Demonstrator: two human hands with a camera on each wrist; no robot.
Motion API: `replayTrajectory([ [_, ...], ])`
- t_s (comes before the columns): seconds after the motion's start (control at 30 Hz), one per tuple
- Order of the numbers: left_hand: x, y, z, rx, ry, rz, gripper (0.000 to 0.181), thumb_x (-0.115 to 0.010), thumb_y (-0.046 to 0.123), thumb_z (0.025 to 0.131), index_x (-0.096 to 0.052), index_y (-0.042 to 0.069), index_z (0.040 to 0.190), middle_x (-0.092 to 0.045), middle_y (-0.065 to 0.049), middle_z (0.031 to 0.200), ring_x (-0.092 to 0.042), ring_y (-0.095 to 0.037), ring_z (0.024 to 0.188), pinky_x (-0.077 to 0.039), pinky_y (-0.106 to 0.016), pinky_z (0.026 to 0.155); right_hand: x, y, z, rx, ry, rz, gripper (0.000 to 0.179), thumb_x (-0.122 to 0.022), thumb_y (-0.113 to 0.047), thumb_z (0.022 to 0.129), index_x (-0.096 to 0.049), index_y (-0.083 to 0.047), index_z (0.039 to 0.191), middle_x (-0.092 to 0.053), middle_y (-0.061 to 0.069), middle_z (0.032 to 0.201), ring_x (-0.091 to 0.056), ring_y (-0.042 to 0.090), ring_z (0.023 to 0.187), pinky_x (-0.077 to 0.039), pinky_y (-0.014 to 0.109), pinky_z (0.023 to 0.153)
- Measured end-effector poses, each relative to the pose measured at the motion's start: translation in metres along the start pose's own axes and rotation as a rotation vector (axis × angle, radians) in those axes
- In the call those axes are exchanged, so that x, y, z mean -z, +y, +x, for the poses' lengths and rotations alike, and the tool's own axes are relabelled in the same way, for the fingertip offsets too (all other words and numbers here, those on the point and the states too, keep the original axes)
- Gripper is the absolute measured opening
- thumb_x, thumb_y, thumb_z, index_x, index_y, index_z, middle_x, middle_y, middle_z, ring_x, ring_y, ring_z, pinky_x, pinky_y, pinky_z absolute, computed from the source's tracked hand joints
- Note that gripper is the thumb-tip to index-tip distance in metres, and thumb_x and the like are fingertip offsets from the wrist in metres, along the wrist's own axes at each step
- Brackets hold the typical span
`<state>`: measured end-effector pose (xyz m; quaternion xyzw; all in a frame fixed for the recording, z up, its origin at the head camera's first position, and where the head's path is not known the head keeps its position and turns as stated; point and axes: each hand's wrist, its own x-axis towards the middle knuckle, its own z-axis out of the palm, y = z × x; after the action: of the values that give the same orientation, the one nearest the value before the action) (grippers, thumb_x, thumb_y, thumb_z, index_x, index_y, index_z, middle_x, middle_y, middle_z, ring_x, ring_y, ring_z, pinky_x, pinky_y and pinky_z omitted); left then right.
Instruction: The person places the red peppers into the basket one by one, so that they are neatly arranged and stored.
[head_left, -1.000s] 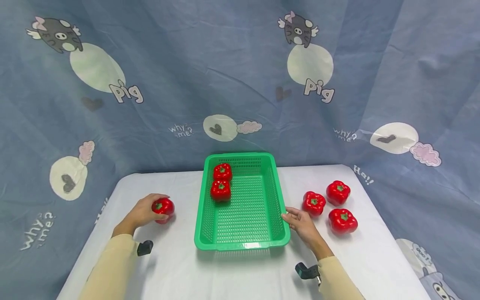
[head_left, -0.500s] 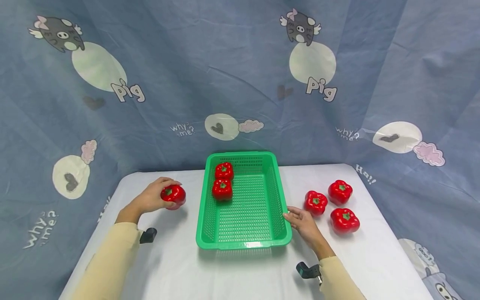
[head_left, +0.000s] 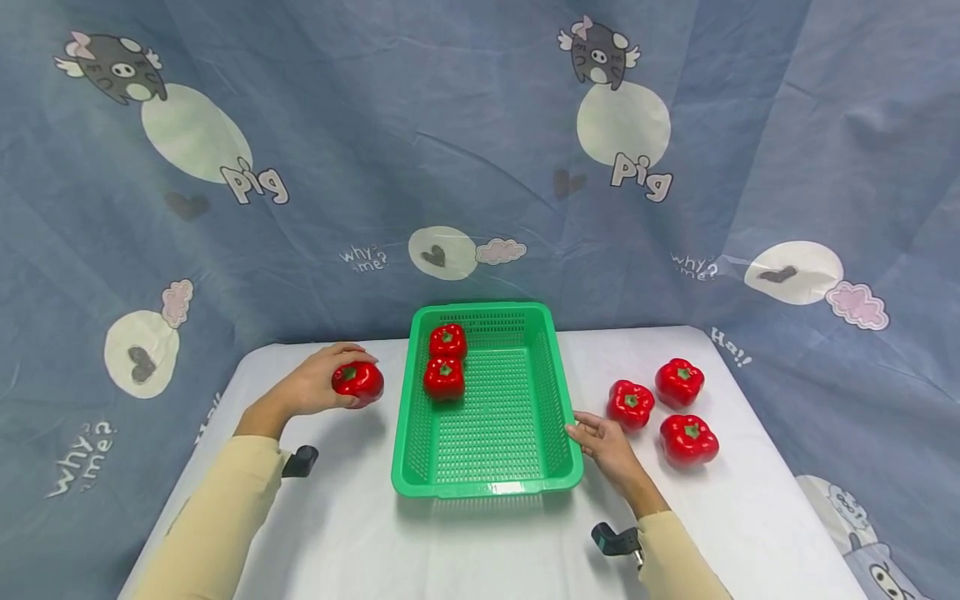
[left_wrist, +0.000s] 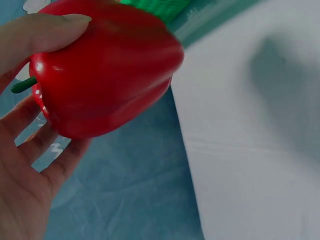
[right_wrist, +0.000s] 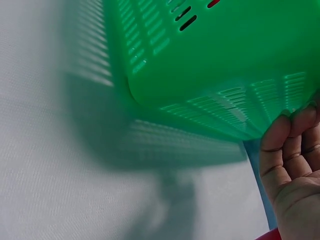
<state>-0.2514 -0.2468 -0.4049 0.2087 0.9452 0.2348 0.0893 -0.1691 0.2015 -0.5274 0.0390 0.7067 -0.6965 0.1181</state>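
Observation:
My left hand (head_left: pixel 318 385) grips a red bell pepper (head_left: pixel 358 383) above the table, left of the green basket (head_left: pixel 487 489). In the left wrist view, the thumb lies over this pepper (left_wrist: pixel 110 70), and its green stem points toward the palm. On the basket's right side, my right hand (head_left: pixel 611 450) holds the rim. The right wrist view shows curled fingers (right_wrist: pixel 276 140) against the perforated basket wall (right_wrist: pixel 215 55); the thumb is hidden there. Inside the basket, a bell pepper (head_left: pixel 447 342) stands behind another bell pepper (head_left: pixel 444 379), along the left wall.
Right of the basket, three loose bell peppers sit on the white table: a nearer-left pepper (head_left: pixel 631 404), a back pepper (head_left: pixel 679 382) and a front pepper (head_left: pixel 688 440). A blue patterned cloth (head_left: pixel 480 167) hangs behind the table (head_left: pixel 337 517).
My left hand has raised the bell pepper off the table and carried it rightward and away from me, toward the basket. The right hand stays on the rim.

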Motion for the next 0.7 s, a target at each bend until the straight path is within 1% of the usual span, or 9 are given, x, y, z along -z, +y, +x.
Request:
replayTrajectory([
  [0.1, 0.003, 0.008, 0.003, -0.02, -0.007, 0.011, 0.069, -0.086, 0.011, 0.064, -0.058, 0.009, 0.128, -0.044, -0.02, 0.135, -0.038, -0.044, 0.123, -0.053, -0.056, 0.083, 0.0, 0.0, 0.0, 0.005, 0.0, -0.005, 0.049, -0.062, -0.014, 0.095, -0.047, 0.011, 0.134, -0.068, 0.02, 0.107, -0.067, 0.015, 0.089, -0.054, 0.023, 0.08],
  [0.23, 0.008, 0.02, 0.007, -0.044, -0.027, 0.012, 0.067, -0.085, 0.011, 0.065, -0.059, 0.011, 0.127, -0.046, -0.018, 0.134, -0.039, -0.043, 0.122, -0.054, -0.055, 0.083, 0.0, 0.002, 0.001, 0.013, 0.003, -0.008, 0.049, -0.062, -0.014, 0.094, -0.047, 0.011, 0.134, -0.068, 0.021, 0.104, -0.066, 0.015, 0.087, -0.054, 0.023, 0.079],
  [0.4, 0.012, 0.034, 0.011, -0.064, -0.053, 0.003, 0.065, -0.085, 0.011, 0.066, -0.06, 0.013, 0.126, -0.047, -0.016, 0.131, -0.042, -0.043, 0.121, -0.055, -0.052, 0.082, 0.0, -0.001, 0.0, 0.014, -0.01, -0.008, 0.048, -0.061, -0.013, 0.095, -0.046, 0.011, 0.134, -0.067, 0.024, 0.108, -0.067, 0.018, 0.09, -0.054, 0.023, 0.08],
  [0.6, 0.007, 0.045, 0.015, -0.057, -0.082, -0.023, 0.067, -0.085, 0.01, 0.067, -0.059, 0.014, 0.128, -0.046, -0.013, 0.131, -0.043, -0.04, 0.121, -0.055, -0.051, 0.085, 0.0, -0.002, -0.001, 0.016, -0.014, -0.006, 0.047, -0.061, -0.013, 0.095, -0.047, 0.011, 0.134, -0.067, 0.023, 0.105, -0.066, 0.018, 0.088, -0.055, 0.023, 0.079],
  [0.7, 0.004, 0.051, 0.016, -0.071, -0.085, -0.021, 0.067, -0.086, 0.01, 0.066, -0.06, 0.015, 0.128, -0.046, -0.012, 0.132, -0.044, -0.038, 0.122, -0.055, -0.05, 0.085, 0.001, -0.002, -0.001, 0.009, -0.016, -0.012, 0.048, -0.061, -0.014, 0.095, -0.047, 0.01, 0.134, -0.068, 0.023, 0.106, -0.067, 0.019, 0.09, -0.054, 0.023, 0.08],
])
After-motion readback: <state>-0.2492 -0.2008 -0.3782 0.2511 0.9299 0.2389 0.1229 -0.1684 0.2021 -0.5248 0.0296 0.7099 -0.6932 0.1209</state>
